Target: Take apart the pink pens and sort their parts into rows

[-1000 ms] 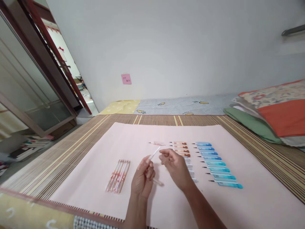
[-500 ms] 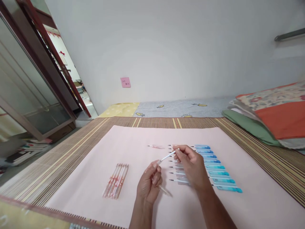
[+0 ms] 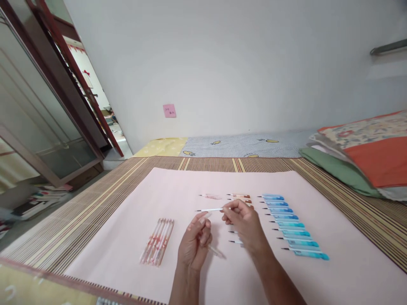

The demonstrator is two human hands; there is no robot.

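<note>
In the head view, the right hand (image 3: pixel 242 219) pinches a white pen refill (image 3: pixel 209 210) with a dark tip over pink paper (image 3: pixel 181 186). The left hand (image 3: pixel 195 242) holds a clear pen tube (image 3: pixel 216 251) close by. Red-patterned pens (image 3: pixel 157 242) lie to the left, blue pen tubes (image 3: pixel 297 233) to the right.

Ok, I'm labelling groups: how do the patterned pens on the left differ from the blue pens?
The patterned pens are pale with reddish markings; the blue pens range from blue to turquoise. The patterned pens lie packed side by side, pointing away from the person; the blue pens lie crosswise in a column. White, dark-tipped sticks lie alongside the blue pens; none shows beside the patterned pens. Both groups lie on the pale pink sheet.
</note>
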